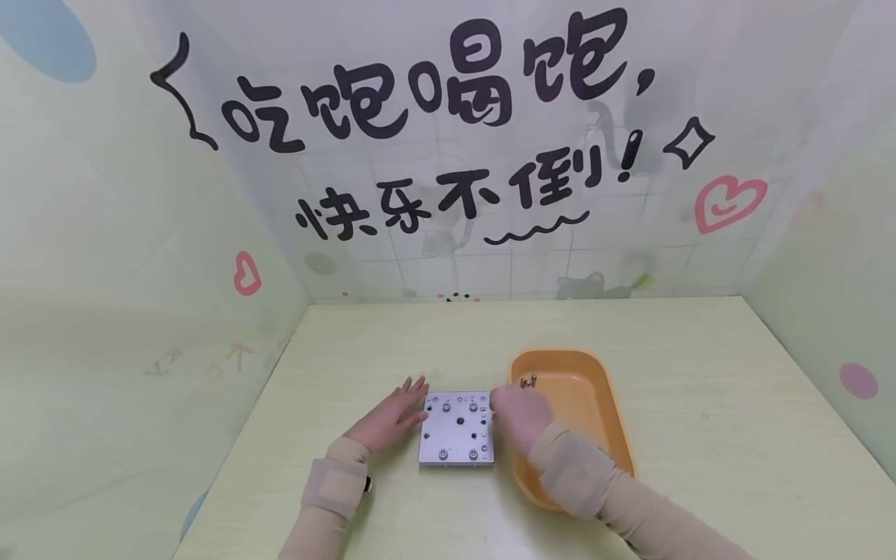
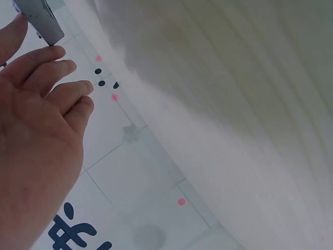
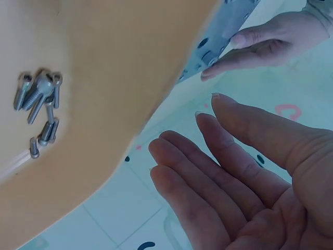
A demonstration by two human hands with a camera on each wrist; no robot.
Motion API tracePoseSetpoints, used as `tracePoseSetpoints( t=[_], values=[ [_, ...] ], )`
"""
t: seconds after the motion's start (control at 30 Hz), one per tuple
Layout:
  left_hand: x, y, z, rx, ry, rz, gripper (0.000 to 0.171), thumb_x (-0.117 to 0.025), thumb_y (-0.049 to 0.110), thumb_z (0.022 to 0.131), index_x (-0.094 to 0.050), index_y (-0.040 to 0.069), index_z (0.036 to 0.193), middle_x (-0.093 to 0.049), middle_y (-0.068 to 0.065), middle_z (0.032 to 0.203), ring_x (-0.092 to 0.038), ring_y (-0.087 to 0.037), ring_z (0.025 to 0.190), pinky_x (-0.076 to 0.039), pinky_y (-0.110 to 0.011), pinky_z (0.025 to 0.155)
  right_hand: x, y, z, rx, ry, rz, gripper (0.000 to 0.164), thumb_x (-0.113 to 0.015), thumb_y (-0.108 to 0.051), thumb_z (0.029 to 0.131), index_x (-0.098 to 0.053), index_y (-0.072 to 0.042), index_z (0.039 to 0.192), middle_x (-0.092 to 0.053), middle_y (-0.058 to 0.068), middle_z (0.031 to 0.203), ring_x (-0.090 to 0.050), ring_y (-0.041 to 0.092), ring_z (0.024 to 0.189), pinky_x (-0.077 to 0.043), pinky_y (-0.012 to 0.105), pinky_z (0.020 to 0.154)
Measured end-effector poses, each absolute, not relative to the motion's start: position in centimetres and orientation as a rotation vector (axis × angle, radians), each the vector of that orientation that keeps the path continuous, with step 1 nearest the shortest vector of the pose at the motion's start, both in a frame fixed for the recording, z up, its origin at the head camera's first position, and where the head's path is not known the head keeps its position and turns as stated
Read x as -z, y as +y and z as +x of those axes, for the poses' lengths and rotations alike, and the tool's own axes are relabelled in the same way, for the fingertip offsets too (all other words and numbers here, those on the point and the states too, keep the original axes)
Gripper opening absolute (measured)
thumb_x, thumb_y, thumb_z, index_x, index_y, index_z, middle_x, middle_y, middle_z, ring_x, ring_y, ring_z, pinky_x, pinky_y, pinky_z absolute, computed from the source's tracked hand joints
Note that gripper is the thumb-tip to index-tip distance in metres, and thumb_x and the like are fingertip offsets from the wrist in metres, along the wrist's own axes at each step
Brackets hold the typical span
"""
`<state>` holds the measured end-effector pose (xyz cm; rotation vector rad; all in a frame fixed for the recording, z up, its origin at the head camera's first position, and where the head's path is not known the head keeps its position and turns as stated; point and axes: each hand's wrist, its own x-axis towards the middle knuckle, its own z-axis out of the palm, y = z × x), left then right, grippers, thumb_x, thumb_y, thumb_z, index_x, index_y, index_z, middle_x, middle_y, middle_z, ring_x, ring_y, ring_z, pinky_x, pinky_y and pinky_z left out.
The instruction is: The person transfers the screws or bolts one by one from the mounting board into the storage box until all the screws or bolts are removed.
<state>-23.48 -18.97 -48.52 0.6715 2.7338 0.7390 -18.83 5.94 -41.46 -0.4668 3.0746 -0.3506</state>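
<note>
A square silver metal plate (image 1: 455,435) with several holes and bolt heads lies on the table. Beside its left edge, my left hand (image 1: 389,416) has its fingers stretched out. The left thumb and a fingertip touch the plate's edge, which the left wrist view shows as a metal end (image 2: 48,26). My right hand (image 1: 526,416) hovers over the near-left rim of an orange tray (image 1: 584,404), close to the plate's right side. In the right wrist view its loosely bent fingers (image 3: 203,182) hold nothing. Several metal socket-head screws (image 3: 39,99) lie inside the tray.
The pale wooden tabletop (image 1: 700,389) runs back to a wall covering (image 1: 448,272) with black lettering. Side panels (image 1: 231,334) stand left and right. The tray's raised rim (image 1: 626,435) sits close to the plate's right.
</note>
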Motion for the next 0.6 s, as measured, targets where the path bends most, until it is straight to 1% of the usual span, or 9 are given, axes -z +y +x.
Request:
tracePoseSetpoints(
  t=[0.2,0.27,0.37,0.47,0.6],
  values=[
    [48.5,-19.0,-23.5,-0.735,2.740,0.678,0.056,-0.053,0.023,0.102,-0.036,-0.003,0.149,-0.027,-0.018,0.160,-0.019,-0.040,0.150,-0.017,-0.054,0.124,41.9,5.2,-18.1,0.318,3.074,-0.503,0.008,-0.078,-0.010,0.081,-0.071,-0.006,0.083,-0.071,0.007,0.074,-0.064,0.020,0.062,-0.058,0.031,0.059],
    [48.6,-19.0,-23.4,-0.734,2.742,0.675,0.056,-0.053,0.023,0.102,-0.036,-0.002,0.149,-0.027,-0.018,0.160,-0.019,-0.040,0.150,-0.017,-0.054,0.124,42.0,5.0,-17.9,0.328,3.066,-0.504,0.006,-0.076,-0.008,0.082,-0.071,-0.006,0.082,-0.070,0.007,0.074,-0.063,0.018,0.062,-0.058,0.030,0.059],
    [48.6,-19.0,-23.4,-0.736,2.742,0.671,0.056,-0.053,0.024,0.102,-0.036,-0.002,0.149,-0.027,-0.018,0.160,-0.019,-0.040,0.150,-0.017,-0.054,0.124,42.3,4.8,-17.6,0.344,3.054,-0.519,0.004,-0.075,-0.008,0.083,-0.071,-0.006,0.081,-0.070,0.006,0.072,-0.060,0.016,0.059,-0.056,0.028,0.056],
    [48.6,-19.0,-23.4,-0.737,2.742,0.673,0.056,-0.053,0.024,0.102,-0.036,-0.003,0.149,-0.026,-0.019,0.160,-0.018,-0.040,0.150,-0.017,-0.054,0.124,42.6,4.7,-17.2,0.347,3.047,-0.568,0.008,-0.075,-0.009,0.084,-0.070,-0.006,0.078,-0.067,0.005,0.068,-0.057,0.014,0.055,-0.053,0.025,0.052],
    [48.6,-19.0,-23.4,-0.737,2.740,0.677,0.057,-0.053,0.024,0.102,-0.036,-0.003,0.149,-0.026,-0.019,0.160,-0.018,-0.040,0.150,-0.017,-0.054,0.124,42.7,4.6,-16.6,0.315,3.050,-0.651,0.015,-0.078,-0.014,0.082,-0.068,-0.005,0.075,-0.064,0.004,0.065,-0.054,0.013,0.054,-0.051,0.022,0.050]
  ],
)
